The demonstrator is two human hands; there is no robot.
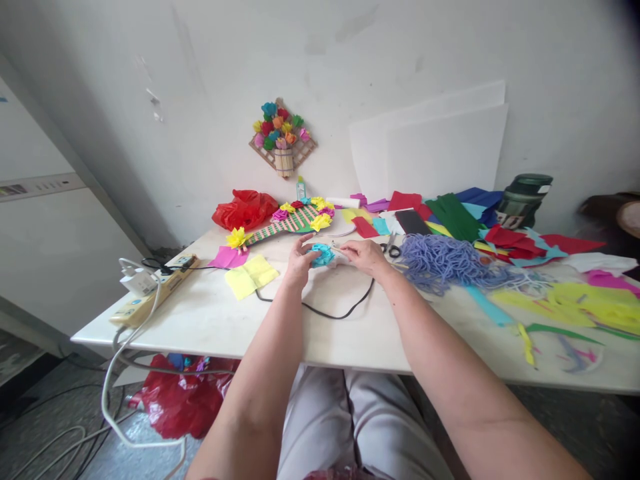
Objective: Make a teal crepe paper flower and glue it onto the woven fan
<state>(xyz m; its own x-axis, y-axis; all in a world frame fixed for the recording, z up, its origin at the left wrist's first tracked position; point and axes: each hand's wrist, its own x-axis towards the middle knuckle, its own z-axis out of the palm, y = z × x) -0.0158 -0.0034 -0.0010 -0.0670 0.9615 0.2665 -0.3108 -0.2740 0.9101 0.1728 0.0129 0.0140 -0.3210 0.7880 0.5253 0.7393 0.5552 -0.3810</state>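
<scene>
My left hand (300, 260) is closed around a small blue paper flower (323, 254) near the middle of the white table (210, 320). Just right of the flower, my right hand (367, 256) has its fingers pinched on a white tool (341, 254), likely a glue gun, whose black cord (340, 310) loops toward me. Behind my hands lies a striped paper craft (290, 221) edged with yellow, pink and blue flowers.
Yellow (251, 276) and pink (227, 257) paper squares lie at left, beside a power strip (150, 293). Purple yarn (440, 261), scissors (391, 249) and several coloured sheets crowd the right. A red bag (244, 209), glue bottle (301, 187), dark jar (523, 200) and white boards (440, 143) stand at the wall.
</scene>
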